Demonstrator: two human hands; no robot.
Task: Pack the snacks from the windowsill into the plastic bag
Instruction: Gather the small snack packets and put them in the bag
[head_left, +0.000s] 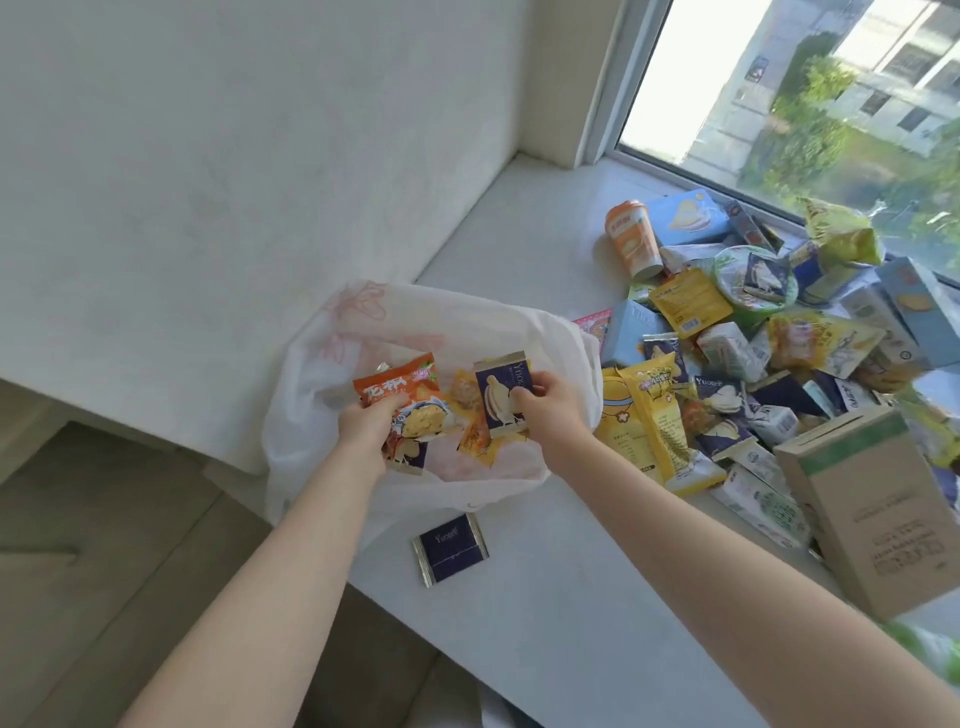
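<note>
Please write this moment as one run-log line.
left hand: holds orange packet over plastic bag | right hand: holds navy packet over plastic bag | snack pile: unpacked on windowsill

Bright daylight enters through the window (810, 98), overexposed at its top; soft shadows; wide-angle bending and blur at edges.

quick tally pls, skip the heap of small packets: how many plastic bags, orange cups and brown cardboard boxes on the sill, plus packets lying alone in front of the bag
plastic bag: 1
orange cup: 1
brown cardboard box: 1
navy packet alone in front of the bag: 1
total: 4
</note>
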